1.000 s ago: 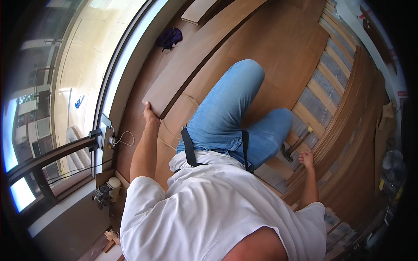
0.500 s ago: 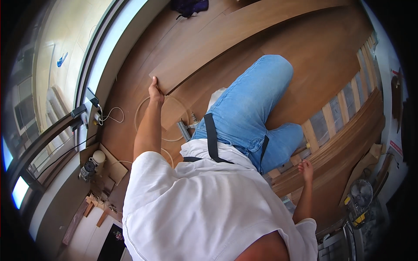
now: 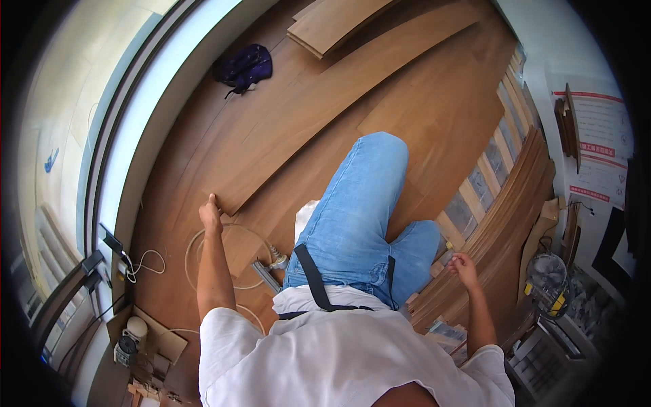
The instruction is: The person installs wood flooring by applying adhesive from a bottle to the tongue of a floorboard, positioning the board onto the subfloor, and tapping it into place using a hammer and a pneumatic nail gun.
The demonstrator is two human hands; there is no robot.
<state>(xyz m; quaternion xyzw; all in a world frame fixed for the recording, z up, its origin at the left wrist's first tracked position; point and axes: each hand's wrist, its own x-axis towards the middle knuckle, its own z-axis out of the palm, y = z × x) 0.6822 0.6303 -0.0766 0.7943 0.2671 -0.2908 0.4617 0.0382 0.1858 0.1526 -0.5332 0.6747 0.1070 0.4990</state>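
My left hand (image 3: 211,215) is closed on the near end of a long brown floorboard (image 3: 325,112), thumb at its edge. That board stretches away to the far right over the laid wood floor. My right hand (image 3: 463,267) hangs just right of my bent knee, fingers curled in, beside a stack of brown boards (image 3: 505,224). Whether anything small is in those fingers is hidden. On the floor left of my thigh lies a grey nail gun (image 3: 265,275), with a pale coiled hose (image 3: 190,261) beside it.
Beyond the long board lie more planks (image 3: 332,27) and a dark purple bag (image 3: 244,66). Wooden battens (image 3: 475,193) show at the right, between the laid floor and the stack. A fan (image 3: 546,275) stands at the lower right. A white cable (image 3: 146,264) runs by the window frame.
The view has tilted farther ahead, showing the purple bag and far planks more fully. My left hand stays on the board's end. The right hand remains curled near the stack.
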